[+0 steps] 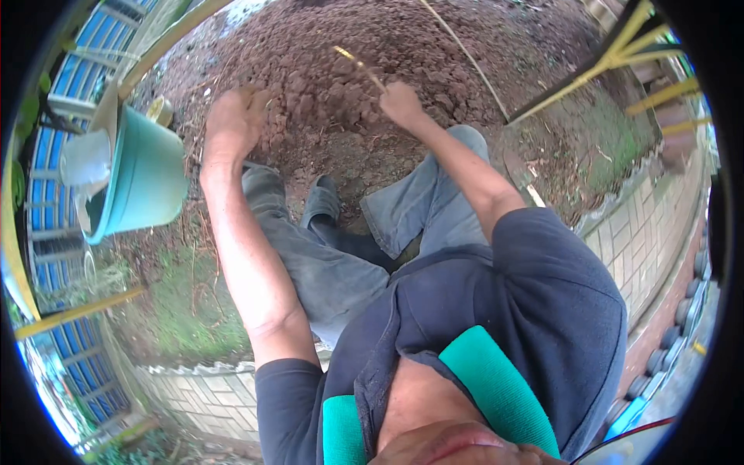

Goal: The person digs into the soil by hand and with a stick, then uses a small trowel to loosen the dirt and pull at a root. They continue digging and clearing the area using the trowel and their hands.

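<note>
My right hand (401, 104) is closed round the near end of a thin yellowish stick (359, 67), which points up and left over loose reddish-brown soil (310, 93). On the left, my left hand (235, 120) is held low over the edge of the soil with its fingers curled. Whether it holds anything is too blurred to make out. Between the two hands lies broken, clumpy earth. Below them are my bent knees in grey-blue trousers (287, 256) and a shoe (322, 200).
A teal bucket (147, 178) hangs or stands at the left, near a blue slatted fence (46, 182). A thin string or rod (469, 58) crosses the soil. Yellow and black poles (577, 81) rise at the right. Paving (643, 225) borders the ground.
</note>
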A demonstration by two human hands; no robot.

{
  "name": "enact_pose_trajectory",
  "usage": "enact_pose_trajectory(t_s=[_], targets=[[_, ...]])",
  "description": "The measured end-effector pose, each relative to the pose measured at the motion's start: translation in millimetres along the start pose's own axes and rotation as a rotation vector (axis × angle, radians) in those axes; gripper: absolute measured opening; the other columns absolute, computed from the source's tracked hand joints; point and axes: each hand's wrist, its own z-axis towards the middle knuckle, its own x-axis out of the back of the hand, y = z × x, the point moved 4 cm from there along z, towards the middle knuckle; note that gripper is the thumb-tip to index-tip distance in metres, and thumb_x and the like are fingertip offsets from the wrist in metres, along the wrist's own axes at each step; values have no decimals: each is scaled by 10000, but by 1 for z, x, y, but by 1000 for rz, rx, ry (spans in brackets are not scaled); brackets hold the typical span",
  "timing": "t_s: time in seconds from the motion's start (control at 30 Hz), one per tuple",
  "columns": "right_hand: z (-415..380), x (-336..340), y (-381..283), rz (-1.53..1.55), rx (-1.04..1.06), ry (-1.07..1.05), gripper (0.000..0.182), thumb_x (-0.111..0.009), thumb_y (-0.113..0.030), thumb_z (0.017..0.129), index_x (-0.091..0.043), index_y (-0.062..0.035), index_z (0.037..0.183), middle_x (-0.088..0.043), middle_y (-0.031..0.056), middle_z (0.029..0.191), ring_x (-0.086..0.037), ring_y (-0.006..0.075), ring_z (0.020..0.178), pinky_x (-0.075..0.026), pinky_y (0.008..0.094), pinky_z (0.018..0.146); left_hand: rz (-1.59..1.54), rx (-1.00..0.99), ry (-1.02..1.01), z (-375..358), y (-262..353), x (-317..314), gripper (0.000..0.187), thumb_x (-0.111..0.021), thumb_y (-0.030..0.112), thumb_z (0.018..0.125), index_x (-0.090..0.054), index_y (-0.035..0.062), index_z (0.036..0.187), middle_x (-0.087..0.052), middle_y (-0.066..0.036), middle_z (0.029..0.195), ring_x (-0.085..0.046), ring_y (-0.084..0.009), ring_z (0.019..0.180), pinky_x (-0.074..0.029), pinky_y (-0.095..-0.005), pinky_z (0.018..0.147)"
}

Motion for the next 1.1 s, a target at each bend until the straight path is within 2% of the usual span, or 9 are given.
enact_pose_trajectory(t_s=[0.17,0.23,0.33,0.37,0.47,0.57,0.73,0.93,1.1], targets=[[-62,126,74,-44,75,533,187,-493,-97,823,-596,7,940,-637,238,766,-627,419,772,-496,509,677,25,-35,17,3,23,3,391,-540,326,885,-638,20,1109,-630,-243,1041,-607,-377,997,-453,-418,889],[-71,144,109,-15,-58,655,208,-499,-88,823,-583,-1,992,-637,232,791,-621,423,769,-483,512,669,41,-99,25,8,23,0,428,-552,338,899,-613,5,1162,-659,-149,760,-571,-165,482,-485,-325,549],[-70,108,199,-18,-411,361,232,-505,-101,799,-629,21,953,-641,259,868,-627,415,856,-492,489,741,-169,209,-110,-5,51,3,400,-544,323,892,-626,7,1122,-628,-242,1059,-595,-381,1029,-445,-409,912],[-68,92,223,-26,-491,217,241,-506,-107,794,-642,28,939,-641,268,888,-627,412,882,-494,482,763,-111,117,-63,0,44,-4,389,-544,314,891,-631,7,1113,-629,-242,1054,-597,-384,1023,-446,-413,910],[-83,116,202,8,-516,420,262,-499,-117,778,-667,46,894,-638,281,925,-621,407,936,-487,464,821,-8,-83,30,19,22,-19,360,-541,290,886,-646,7,1083,-632,-244,1038,-602,-391,1005,-449,-426,902],[-75,105,217,194,-619,214,264,-524,-140,783,-667,50,897,-641,278,917,-625,405,920,-485,454,806,7,-127,-6,18,18,-26,341,-538,281,877,-663,10,1040,-633,-249,1018,-604,-393,987,-454,-431,885],[-97,152,61,336,-83,207,299,-577,-180,817,-661,1,1039,-666,206,815,-653,327,793,-486,394,697,16,-6,-74,16,26,-33,338,-537,303,873,-675,31,1017,-658,-223,938,-649,-343,876,-467,-407,862],[-149,164,-78,561,189,59,271,-575,-147,862,-645,-17,1089,-642,159,753,-618,215,695,-464,329,697,-936,207,-121,20,42,-44,365,-590,306,911,-632,-51,975,-646,-111,758,-623,-152,593,-554,-247,525],[-167,157,-104,518,444,190,259,-580,-124,867,-638,-21,1098,-642,174,800,-615,214,695,-467,315,678,-1466,179,132,27,25,-25,209,-553,117,924,-617,-81,933,-616,-112,743,-613,-149,584,-551,-224,500]])
